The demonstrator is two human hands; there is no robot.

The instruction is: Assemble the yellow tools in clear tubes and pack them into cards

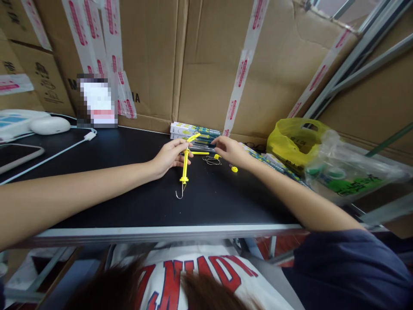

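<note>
On the black table (pixel 129 202) my left hand (pixel 169 156) pinches the upper end of a yellow plastic spring scale (pixel 185 168) with a metal hook (pixel 179 192) at its near end. My right hand (pixel 229 149) reaches to a clear tube with a yellow rod (pixel 200 151) lying beside it; its fingers are curled onto that piece. A small wire spring or ring (pixel 213 161) and a little yellow cap (pixel 234 169) lie just in front of my right hand.
Printed flat boxes (pixel 193 129) are stacked at the back of the table. A yellow plastic bag (pixel 295 142) and a clear bag (pixel 348 170) sit at the right. At the left lie a white device (pixel 22 122), a cable (pixel 64 148) and a tablet (pixel 16 156). Taped cardboard cartons (pixel 206 60) wall the back.
</note>
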